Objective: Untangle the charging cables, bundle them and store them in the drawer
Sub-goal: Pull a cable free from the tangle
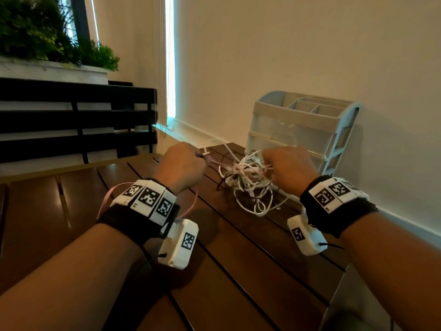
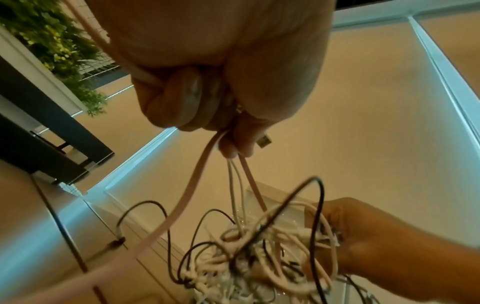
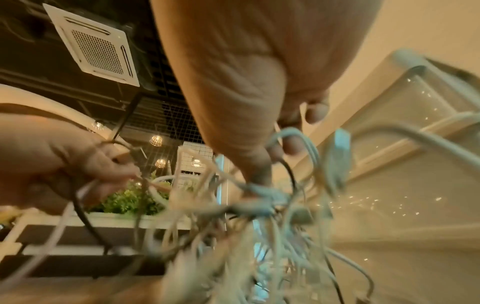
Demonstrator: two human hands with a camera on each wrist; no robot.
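Note:
A knot of white, pink and black charging cables [image 1: 248,180] hangs just above the brown slatted table [image 1: 238,259]. My right hand [image 1: 288,168] grips the top of the tangle [image 3: 259,205]. Left of it, my left hand [image 1: 183,163] is curled round a flat pink cable [image 2: 192,197], whose metal plug [image 2: 264,141] sticks out past the thumb. A loop of that pink cable [image 1: 105,199] trails behind my left wrist. Pink and white strands run from the left hand [image 2: 207,98] down into the tangle [image 2: 259,257]. The small drawer unit [image 1: 298,130] stands behind the cables, against the wall.
The drawer unit has open compartments on top and translucent drawers, all shut. A wall runs along the table's right side. A black slatted bench [image 1: 76,120] and a planter with green plants [image 1: 47,44] stand at the left, beyond the table edge.

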